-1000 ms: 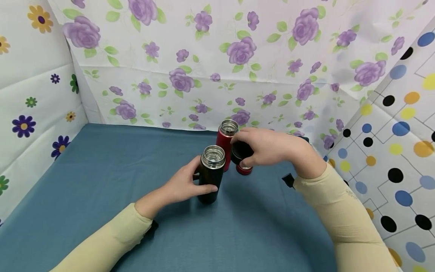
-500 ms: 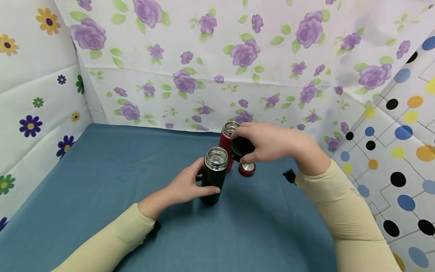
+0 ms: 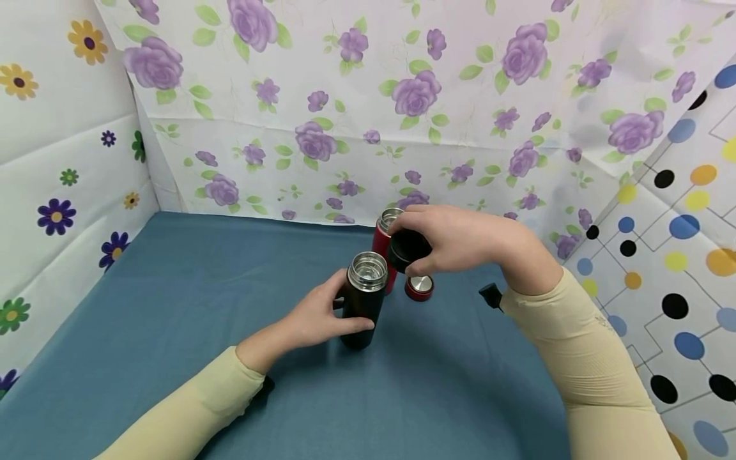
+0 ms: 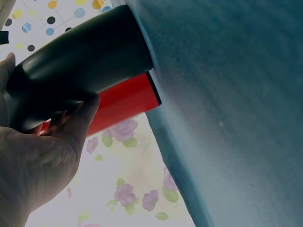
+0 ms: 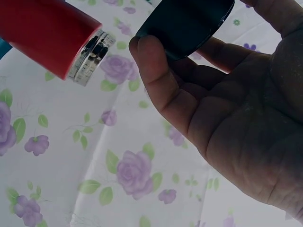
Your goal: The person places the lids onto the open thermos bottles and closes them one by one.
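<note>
Upright on the blue cloth stands a black thermos (image 3: 362, 310) without a lid, its steel mouth facing up. My left hand (image 3: 316, 313) grips its side, thumb in front and fingers behind; the left wrist view shows the hand (image 4: 45, 156) around the dark body (image 4: 90, 56). To the right of that mouth, my right hand (image 3: 454, 239) holds a black lid (image 3: 408, 249) in the air, apart from the thermos. In the right wrist view, fingers (image 5: 154, 61) pinch the lid (image 5: 187, 26) by its edge. A lidless red thermos (image 3: 382, 241) stands behind, partly hidden by the lid and hand.
A red lid (image 3: 420, 289) with a shiny metal inside lies on the blue tablecloth (image 3: 259, 268), right of the red thermos. Floral curtain sheets (image 3: 322, 83) close off the back and left, and a dotted sheet (image 3: 678, 255) the right.
The right hand and black lid have risen slightly, uncovering more of the red lid. The left hand keeps its grip on the black thermos. The head view has shifted a little.
</note>
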A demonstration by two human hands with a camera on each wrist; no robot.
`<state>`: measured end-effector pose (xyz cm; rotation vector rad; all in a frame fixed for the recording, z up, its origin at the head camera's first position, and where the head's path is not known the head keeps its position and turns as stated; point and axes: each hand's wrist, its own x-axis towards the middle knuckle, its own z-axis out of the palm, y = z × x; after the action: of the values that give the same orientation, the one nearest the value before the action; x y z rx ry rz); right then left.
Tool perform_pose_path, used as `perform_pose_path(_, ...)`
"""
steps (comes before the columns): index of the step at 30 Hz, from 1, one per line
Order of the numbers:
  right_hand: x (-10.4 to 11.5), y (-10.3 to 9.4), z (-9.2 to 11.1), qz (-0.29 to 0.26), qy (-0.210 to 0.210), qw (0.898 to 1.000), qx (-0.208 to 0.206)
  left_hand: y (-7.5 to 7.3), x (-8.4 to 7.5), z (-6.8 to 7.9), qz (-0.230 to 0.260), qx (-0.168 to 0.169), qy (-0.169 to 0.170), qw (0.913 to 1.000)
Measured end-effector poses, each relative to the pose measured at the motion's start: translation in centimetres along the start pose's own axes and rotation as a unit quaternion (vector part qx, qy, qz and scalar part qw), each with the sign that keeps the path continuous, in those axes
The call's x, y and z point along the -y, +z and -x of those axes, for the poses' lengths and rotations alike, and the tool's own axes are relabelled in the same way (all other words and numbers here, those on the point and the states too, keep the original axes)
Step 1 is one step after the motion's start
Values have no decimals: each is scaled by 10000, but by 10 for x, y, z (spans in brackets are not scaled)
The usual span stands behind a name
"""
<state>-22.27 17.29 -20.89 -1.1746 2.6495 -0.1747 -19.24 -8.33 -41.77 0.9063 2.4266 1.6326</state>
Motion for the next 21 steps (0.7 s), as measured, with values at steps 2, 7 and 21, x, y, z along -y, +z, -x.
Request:
perform_pose_path(2, 1, -1, 0, -20, -38, 10000, -1, 0, 0, 0, 4, 6, 9, 10000)
perform_pose_path(7, 5, -3, -2, -17, -110, 9999, -9, -2, -1, 1, 31, 6, 2, 10000)
perform_pose_path(21, 6, -4, 0, 16, -128, 9999, -14, 1, 0, 0, 75, -11, -1, 10000)
